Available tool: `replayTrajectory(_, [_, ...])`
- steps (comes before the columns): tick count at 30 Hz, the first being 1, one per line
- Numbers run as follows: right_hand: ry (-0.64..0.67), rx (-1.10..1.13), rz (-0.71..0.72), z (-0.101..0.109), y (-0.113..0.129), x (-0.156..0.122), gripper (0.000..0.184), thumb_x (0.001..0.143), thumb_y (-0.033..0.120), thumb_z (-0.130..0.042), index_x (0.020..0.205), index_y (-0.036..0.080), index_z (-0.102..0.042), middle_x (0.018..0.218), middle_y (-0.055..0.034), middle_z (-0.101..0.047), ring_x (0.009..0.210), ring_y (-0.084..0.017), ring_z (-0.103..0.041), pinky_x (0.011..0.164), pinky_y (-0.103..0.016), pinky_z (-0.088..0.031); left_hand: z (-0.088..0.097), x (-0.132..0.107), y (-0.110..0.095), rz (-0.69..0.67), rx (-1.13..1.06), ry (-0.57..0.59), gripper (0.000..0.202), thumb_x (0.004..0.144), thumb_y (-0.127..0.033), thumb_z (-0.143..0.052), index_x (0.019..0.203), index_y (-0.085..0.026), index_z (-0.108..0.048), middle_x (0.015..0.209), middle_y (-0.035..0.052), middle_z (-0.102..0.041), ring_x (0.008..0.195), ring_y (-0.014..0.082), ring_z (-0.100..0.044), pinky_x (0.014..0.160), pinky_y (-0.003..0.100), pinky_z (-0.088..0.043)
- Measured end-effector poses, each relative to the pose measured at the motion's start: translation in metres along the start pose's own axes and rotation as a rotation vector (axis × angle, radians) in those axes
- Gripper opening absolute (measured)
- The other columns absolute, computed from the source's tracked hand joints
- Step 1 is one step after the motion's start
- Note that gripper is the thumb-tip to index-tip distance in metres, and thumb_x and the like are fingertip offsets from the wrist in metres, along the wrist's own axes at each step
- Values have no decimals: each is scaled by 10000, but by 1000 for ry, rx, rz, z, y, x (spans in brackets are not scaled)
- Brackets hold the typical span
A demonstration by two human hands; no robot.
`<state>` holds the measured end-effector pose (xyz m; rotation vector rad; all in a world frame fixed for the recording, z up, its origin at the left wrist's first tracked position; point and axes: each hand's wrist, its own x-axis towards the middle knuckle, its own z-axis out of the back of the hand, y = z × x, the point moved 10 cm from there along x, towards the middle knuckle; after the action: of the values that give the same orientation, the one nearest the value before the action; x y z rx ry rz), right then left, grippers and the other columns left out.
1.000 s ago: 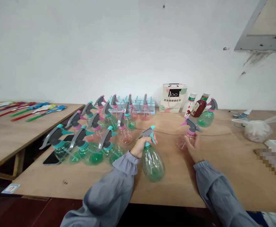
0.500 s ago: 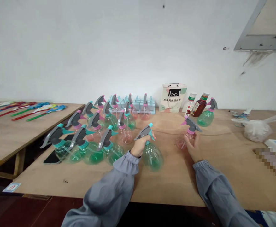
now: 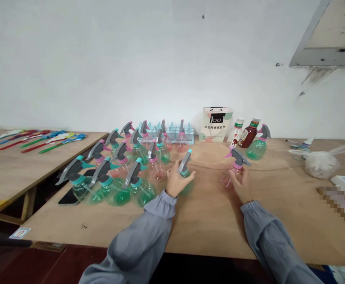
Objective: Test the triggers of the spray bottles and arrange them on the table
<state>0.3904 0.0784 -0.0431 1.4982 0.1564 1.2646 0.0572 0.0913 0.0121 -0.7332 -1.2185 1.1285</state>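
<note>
Green and pink trigger spray bottles (image 3: 114, 193) crowd the left of the wooden table (image 3: 207, 228); beside them the left hand (image 3: 178, 180), thumb splayed, spreads loosely open around a teal-topped green sprayer (image 3: 187, 188); farther right, the right hand (image 3: 241, 183) curls closed around a pink sprayer (image 3: 226, 176).

Front tabletop (image 3: 207, 221) lies open; spray bottles (image 3: 114, 191) crowd left, gaps seemingly tight.

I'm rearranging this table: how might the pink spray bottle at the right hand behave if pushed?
The pink spray bottle may tip readily, since its grey head sits high above a rounded body. It is probably light for its size, its walls looking like see-through plastic.
</note>
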Motion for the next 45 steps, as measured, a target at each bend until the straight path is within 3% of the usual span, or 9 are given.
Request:
replayTrajectory(6, [20, 14, -3, -2, -1, 0, 620, 846, 648, -675, 1279, 218, -564, 1225, -123, -658, 1158, -300, -635, 1067, -554, -486, 9, -13, 25, -39, 333, -189, 598, 660, -296, -806, 1169, -218, -503, 1188, 116, -624, 1236, 334, -601, 1107, 539, -370])
replayTrajectory(14, [-31, 29, 17, -2, 3, -6, 656, 798, 689, -698, 1214, 207, -542, 1168, -118, -639, 1117, -290, -627, 1053, -547, -484, 1, 49, 45, 28, 272, -363, 622, 817, -485, -768, 1265, -186, -458, 1343, 195, -560, 1370, 371, -482, 1137, 568, -351])
replayTrajectory(21, [19, 94, -2, -12, -2, -14, 623, 795, 635, -698, 1227, 228, -509, 1186, -128, -646, 1127, -296, -648, 1026, -529, -514, -9, 88, 55, 40, 305, -353, 748, 834, -537, -767, 1377, -154, -424, 1429, 250, -521, 1414, 392, -464, 1142, 564, -359])
replayTrajectory(27, [76, 101, -9, -19, -3, -21, 587, 843, 598, -645, 1269, 221, -501, 1245, -148, -635, 1201, -313, -626, 1075, -556, -484, 2, 62, 32, -181, 132, -549, 718, 871, -503, -719, 1433, -173, -420, 1474, 235, -449, 1423, 339, -447, 1177, 513, -346])
replayTrajectory(30, [57, 127, -17, -27, 4, -31, 573, 835, 557, -694, 1265, 230, -504, 1216, -126, -629, 1152, -294, -634, 1058, -544, -495, -33, 38, 1, -338, 29, -257, 679, 846, -554, -698, 1383, -188, -500, 1397, 202, -531, 1338, 337, -519, 1160, 514, -371])
replayTrajectory(34, [70, 169, 62, -46, 30, -53, 544, 819, 486, -737, 1255, 249, -514, 1168, -92, -598, 1069, -260, -624, 955, -476, -548, -97, -4, -40, -414, -12, 250, 977, 610, -526, -894, 1433, -182, -497, 1465, 205, -534, 1417, 395, -468, 1230, 549, -299])
replayTrajectory(41, [227, 26, 244, -59, 77, -74, 524, 844, 450, -702, 1296, 244, -537, 1173, -106, -577, 1123, -305, -570, 996, -543, -515, -90, -2, -34, -65, -269, 217, 377, 798, -286, -720, 1152, -192, -629, 1190, 111, -692, 1136, 262, -652, 1076, 457, -484])
replayTrajectory(43, [235, -2, 253, -46, 72, -51, 473, 880, 478, -656, 1282, 254, -545, 1208, -103, -585, 1168, -306, -562, 1058, -550, -474, -85, 1, -34, -20, -340, 277, 245, 800, -250, -688, 1036, -197, -656, 1087, 74, -719, 1007, 221, -677, 1011, 416, -519])
replayTrajectory(45, [81, -32, 166, -12, 50, -5, 428, 932, 506, -564, 1277, 256, -519, 1238, -96, -581, 1200, -290, -550, 1105, -540, -433, -77, 2, -37, 6, -386, 323, 196, 783, -234, -692, 975, -196, -673, 1070, 63, -732, 994, 208, -677, 991, 387, -525])
